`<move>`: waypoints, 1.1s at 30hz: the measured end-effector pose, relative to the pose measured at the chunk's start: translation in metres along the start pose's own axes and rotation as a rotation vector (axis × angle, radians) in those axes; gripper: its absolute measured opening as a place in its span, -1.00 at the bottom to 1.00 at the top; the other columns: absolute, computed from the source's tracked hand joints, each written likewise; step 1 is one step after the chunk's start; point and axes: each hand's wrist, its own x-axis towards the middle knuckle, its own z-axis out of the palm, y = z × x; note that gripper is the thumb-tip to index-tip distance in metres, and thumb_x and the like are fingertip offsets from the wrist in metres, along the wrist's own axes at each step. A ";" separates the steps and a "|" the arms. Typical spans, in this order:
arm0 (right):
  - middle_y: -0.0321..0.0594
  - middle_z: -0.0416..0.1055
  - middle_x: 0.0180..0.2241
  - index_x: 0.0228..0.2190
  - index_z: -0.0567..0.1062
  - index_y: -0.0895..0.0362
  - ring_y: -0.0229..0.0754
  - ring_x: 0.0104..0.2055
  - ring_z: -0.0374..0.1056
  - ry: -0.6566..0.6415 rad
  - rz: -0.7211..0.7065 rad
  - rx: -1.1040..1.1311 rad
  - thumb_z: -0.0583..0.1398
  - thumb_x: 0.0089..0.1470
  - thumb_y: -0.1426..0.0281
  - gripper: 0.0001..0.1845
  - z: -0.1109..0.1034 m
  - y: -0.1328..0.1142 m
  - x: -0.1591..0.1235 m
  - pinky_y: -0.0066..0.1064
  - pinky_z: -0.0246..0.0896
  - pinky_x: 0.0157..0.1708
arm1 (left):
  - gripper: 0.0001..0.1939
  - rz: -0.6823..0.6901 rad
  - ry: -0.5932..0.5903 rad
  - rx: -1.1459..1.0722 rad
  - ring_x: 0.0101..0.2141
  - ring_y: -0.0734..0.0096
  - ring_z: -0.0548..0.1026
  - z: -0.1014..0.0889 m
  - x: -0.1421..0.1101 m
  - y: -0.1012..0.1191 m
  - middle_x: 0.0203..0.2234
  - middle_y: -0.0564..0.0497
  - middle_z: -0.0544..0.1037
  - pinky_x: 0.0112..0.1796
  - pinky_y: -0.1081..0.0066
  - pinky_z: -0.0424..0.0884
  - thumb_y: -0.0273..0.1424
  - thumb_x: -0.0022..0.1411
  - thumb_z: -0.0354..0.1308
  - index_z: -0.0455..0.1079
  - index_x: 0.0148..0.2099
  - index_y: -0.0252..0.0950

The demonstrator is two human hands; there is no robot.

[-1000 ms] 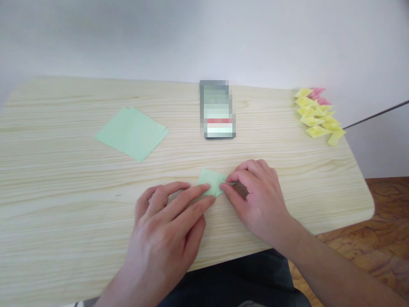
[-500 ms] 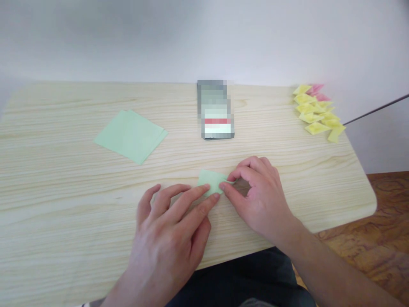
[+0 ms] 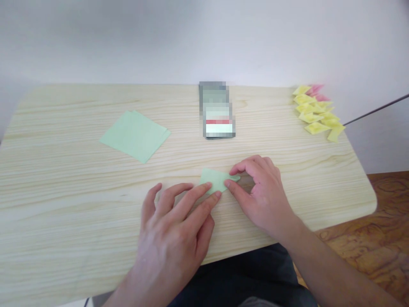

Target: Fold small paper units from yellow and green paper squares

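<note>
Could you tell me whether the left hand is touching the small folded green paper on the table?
Touching. In the head view, two fingertips of the left hand lie flat on the near left edge of the small folded green paper.

**Table and what's on it**

Light wood-grain table [image 3: 64, 221], rounded corners, far edge against a white wall. Small folded green paper [image 3: 215, 181] near the front middle, lying flat. Stack of flat green sheets [image 3: 136, 135] left of centre, well apart from it. Phone [image 3: 217, 111], screen blurred, at the far middle. Pile of folded yellow pieces [image 3: 316, 117] at the far right corner, a few pink ones [image 3: 317, 90] behind them.
</note>
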 end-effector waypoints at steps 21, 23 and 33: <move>-0.21 0.46 -0.15 -0.18 0.65 -0.08 -0.02 -0.04 0.30 0.069 -0.118 -0.029 0.23 0.18 0.53 -0.70 0.007 -0.004 -0.019 -0.08 0.17 -0.02 | -0.58 -0.013 0.007 0.014 0.06 0.03 0.42 0.004 -0.007 0.013 0.09 0.01 0.57 0.17 -0.16 0.21 -0.44 0.32 0.20 0.48 0.18 -0.03; -0.20 0.48 -0.12 -0.17 0.64 -0.06 -0.02 -0.01 0.30 0.038 -0.125 -0.022 0.24 0.21 0.46 -0.77 0.008 -0.006 -0.020 -0.07 0.17 0.00 | -0.59 -0.021 0.011 0.005 0.06 0.02 0.42 0.005 -0.011 0.020 0.05 -0.02 0.58 0.17 -0.14 0.20 -0.43 0.32 0.20 0.48 0.18 -0.06; -0.21 0.53 -0.05 -0.17 0.63 -0.04 -0.01 0.05 0.32 -0.089 -0.218 0.043 0.29 0.23 0.34 -0.87 -0.006 0.012 -0.011 -0.06 0.19 0.07 | -0.63 0.009 0.039 -0.089 0.13 0.06 0.40 0.002 -0.009 0.000 0.09 0.00 0.56 0.15 -0.01 0.32 -0.38 0.30 0.25 0.47 0.14 -0.10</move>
